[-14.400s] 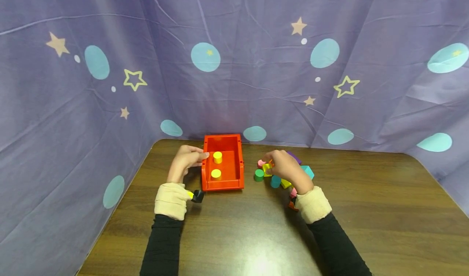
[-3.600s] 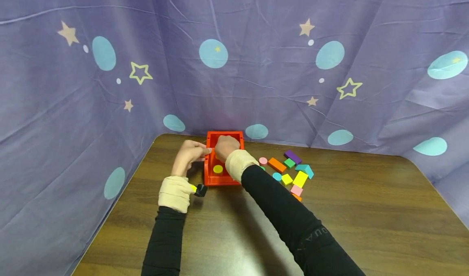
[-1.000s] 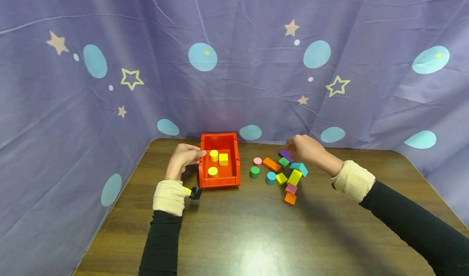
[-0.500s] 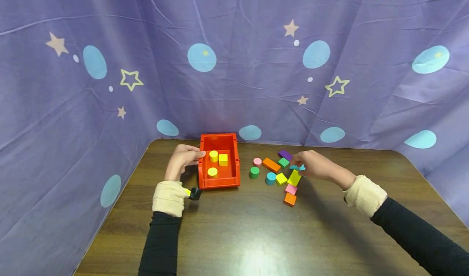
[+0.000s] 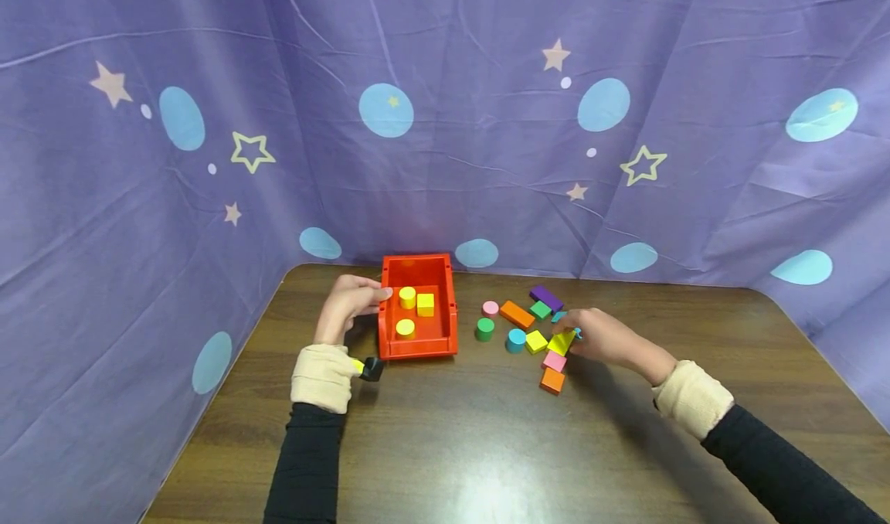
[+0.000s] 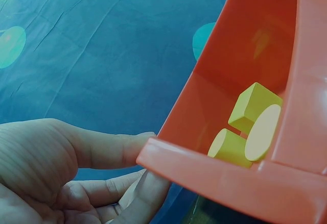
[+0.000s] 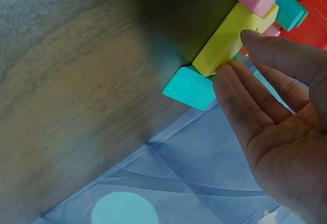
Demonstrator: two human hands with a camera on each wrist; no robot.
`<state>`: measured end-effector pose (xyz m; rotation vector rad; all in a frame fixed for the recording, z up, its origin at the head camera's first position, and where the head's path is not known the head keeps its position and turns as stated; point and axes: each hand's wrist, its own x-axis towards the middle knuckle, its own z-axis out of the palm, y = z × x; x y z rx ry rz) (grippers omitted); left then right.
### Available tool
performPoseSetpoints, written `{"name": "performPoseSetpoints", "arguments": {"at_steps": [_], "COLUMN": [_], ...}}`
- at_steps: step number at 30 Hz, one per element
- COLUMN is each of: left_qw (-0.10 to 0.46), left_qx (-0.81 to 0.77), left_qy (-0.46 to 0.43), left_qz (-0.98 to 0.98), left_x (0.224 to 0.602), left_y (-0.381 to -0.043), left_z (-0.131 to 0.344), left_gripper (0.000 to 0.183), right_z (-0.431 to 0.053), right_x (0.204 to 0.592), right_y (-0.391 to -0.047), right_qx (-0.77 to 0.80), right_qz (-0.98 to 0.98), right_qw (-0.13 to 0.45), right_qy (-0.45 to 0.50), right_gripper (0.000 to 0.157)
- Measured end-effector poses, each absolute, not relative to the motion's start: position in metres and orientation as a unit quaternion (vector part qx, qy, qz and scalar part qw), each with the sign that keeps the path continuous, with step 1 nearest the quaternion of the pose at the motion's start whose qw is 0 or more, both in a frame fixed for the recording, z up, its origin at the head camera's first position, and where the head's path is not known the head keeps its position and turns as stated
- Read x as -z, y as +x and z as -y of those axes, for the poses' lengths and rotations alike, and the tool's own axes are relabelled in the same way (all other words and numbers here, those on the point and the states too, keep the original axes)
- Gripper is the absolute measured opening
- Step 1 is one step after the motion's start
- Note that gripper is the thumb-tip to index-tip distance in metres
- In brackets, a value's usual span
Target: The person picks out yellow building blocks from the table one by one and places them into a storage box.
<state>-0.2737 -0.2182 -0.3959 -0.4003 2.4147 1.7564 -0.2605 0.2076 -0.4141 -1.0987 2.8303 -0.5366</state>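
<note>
My left hand (image 5: 345, 307) pinches the left rim of the red bin (image 5: 417, 346) between thumb and fingers, as the left wrist view also shows. Inside the bin are two yellow cylinders (image 5: 405, 328) and a yellow cube (image 5: 426, 304). On the right, my right hand (image 5: 603, 337) has its thumb and fingertips on a long yellow block (image 7: 225, 38), pinching it at the edge of the block pile. A turquoise block (image 7: 190, 88) lies by that block's end, partly covered by my fingers in the head view. A pink block (image 5: 554, 361) sits against its other end.
Between bin and hand lie a green cylinder (image 5: 484, 329), a pink cylinder (image 5: 490, 308), a blue cylinder (image 5: 516, 341), a small yellow block (image 5: 536, 342), an orange block (image 5: 518, 314), a green block (image 5: 540, 310) and a purple block (image 5: 546, 298). Another orange block (image 5: 552, 380) lies nearest. A curtain hangs behind the table.
A yellow cube has joined the cylinders in the bin since the earliest frame. My right hand has come down from above the purple block to the long yellow block. My left hand stays at the rim.
</note>
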Motion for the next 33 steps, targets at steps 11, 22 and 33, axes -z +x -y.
{"name": "performPoseSetpoints", "arguments": {"at_steps": [11, 22, 33], "left_qw": [0.064, 0.064, 0.064], "left_qx": [-0.587, -0.588, -0.584], "left_qy": [-0.13, -0.13, -0.132], "left_qz": [-0.796, -0.796, -0.798], "left_x": [0.398, 0.397, 0.395], "left_y": [-0.274, -0.275, -0.273], "left_z": [0.218, 0.218, 0.217], "left_gripper": [0.038, 0.039, 0.039], "right_z": [-0.209, -0.206, -0.207], "right_x": [0.428, 0.43, 0.431], "right_y": [-0.257, -0.254, -0.253], "right_qx": [0.143, 0.11, 0.098], "right_qz": [-0.919, -0.919, -0.931], "right_qw": [-0.01, -0.036, -0.018], "right_qy": [-0.367, -0.376, -0.352], "right_gripper": [0.044, 0.039, 0.043]}}
